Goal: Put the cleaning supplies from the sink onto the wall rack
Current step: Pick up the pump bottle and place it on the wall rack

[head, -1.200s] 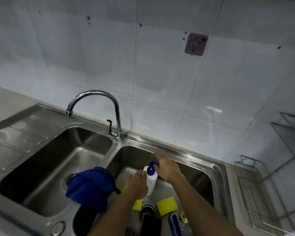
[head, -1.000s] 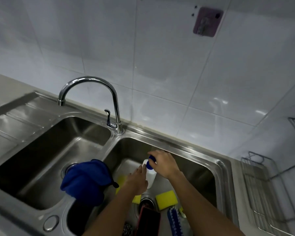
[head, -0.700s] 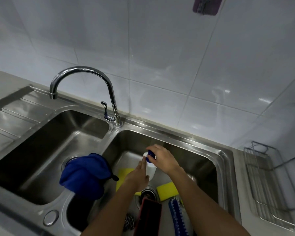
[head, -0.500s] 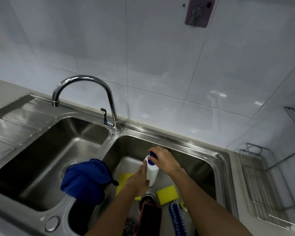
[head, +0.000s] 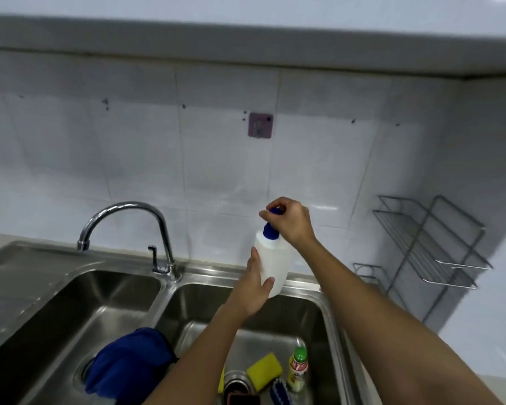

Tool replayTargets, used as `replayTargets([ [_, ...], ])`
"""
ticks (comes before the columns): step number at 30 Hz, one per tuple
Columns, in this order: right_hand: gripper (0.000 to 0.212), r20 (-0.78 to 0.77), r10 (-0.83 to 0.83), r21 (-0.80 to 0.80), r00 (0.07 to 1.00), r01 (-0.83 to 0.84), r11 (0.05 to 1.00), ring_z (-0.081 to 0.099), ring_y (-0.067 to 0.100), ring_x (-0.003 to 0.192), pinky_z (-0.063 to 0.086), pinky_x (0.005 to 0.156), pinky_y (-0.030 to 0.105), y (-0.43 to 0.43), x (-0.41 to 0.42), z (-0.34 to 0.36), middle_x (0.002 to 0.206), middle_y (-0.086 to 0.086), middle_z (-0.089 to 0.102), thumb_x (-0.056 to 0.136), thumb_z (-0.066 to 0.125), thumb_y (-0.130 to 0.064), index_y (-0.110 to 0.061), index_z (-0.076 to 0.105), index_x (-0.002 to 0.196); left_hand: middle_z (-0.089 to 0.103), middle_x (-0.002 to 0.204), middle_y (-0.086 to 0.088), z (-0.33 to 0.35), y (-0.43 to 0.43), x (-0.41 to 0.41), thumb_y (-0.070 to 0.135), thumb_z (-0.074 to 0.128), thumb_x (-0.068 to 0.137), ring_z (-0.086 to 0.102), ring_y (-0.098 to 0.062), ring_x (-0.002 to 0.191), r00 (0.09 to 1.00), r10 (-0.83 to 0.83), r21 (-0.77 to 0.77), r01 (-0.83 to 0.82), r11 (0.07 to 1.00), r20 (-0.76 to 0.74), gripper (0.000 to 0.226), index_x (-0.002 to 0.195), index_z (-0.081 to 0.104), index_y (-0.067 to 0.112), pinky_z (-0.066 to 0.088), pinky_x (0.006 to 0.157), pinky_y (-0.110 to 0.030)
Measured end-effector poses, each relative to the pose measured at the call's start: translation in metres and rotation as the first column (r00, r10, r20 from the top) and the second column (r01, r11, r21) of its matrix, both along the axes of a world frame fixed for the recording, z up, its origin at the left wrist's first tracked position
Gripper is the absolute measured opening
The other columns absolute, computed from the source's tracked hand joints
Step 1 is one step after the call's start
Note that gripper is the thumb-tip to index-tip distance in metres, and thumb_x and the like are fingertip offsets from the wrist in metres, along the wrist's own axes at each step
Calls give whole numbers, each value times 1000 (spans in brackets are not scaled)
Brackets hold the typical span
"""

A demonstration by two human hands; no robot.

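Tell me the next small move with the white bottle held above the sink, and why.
Probably carry the white bottle rightward toward the wall rack. Both hands hold it clear above the sink: the right hand on the blue cap, the left hand around its body. The rack's wire shelves look bare, and nothing appears to stand between.

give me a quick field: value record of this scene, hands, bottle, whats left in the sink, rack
left hand: grips white bottle body
right hand: pinches blue cap
bottle: upright, held above right basin
in right basin: yellow sponge, small green-capped bottle, blue brush
over divider: blue cloth
wall rack: on right wall, nothing seen on it
faucet: off
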State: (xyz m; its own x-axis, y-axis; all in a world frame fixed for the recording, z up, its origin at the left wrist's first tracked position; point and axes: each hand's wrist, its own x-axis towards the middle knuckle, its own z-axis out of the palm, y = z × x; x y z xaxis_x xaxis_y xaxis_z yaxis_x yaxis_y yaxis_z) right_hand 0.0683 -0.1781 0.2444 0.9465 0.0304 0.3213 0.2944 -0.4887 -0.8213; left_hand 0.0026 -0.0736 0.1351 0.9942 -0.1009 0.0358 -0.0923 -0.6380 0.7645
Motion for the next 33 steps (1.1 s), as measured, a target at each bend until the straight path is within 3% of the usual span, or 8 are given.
replayTargets([
  [5,29,124,-41,-43,991,47,998,59,18,95,51,82,25,-39,-23,71,107,4,65,80,75,-20,-12,66,106,29,155,-1,52,-50,5,36,48,98,46,-26,133,999,7,-143,-2,990,40,85,150,-20,29,41,110,-41],
  [8,29,227,-85,-94,970,108,990,59,17,95,53,88,29,-68,-40,109,112,7,67,82,72,-19,-13,65,110,32,153,-1,82,-85,4,33,49,97,48,-25,129,994,-60,-263,81,961,88,87,149,-21,31,44,103,-35],
  [16,25,463,-205,-205,862,329,922,62,19,96,53,81,27,-136,-71,181,107,4,68,80,70,-22,-16,67,104,35,151,3,156,-177,10,26,58,89,37,-24,137,942,-303,-624,326,711,148,79,148,7,38,33,115,-51],
  [20,23,494,-214,-208,842,354,912,58,16,80,48,63,18,-165,-75,195,103,4,66,83,67,-17,-13,65,105,39,148,2,175,-214,15,17,58,90,38,-22,135,912,-367,-649,392,652,181,76,147,11,36,33,115,-47],
  [28,26,417,-288,-113,862,363,925,55,14,89,45,76,24,-228,-43,184,102,0,61,84,68,-21,-12,63,108,40,148,1,160,-259,45,39,64,72,39,-27,135,917,-381,-602,371,707,118,95,147,8,44,35,114,-52],
  [33,29,288,-313,-96,905,353,931,55,16,95,47,80,27,-250,-1,178,116,4,62,86,67,-24,-16,61,113,16,160,6,150,-271,59,29,58,90,27,-21,143,926,-360,-570,358,739,114,93,153,-11,31,22,118,-37],
])
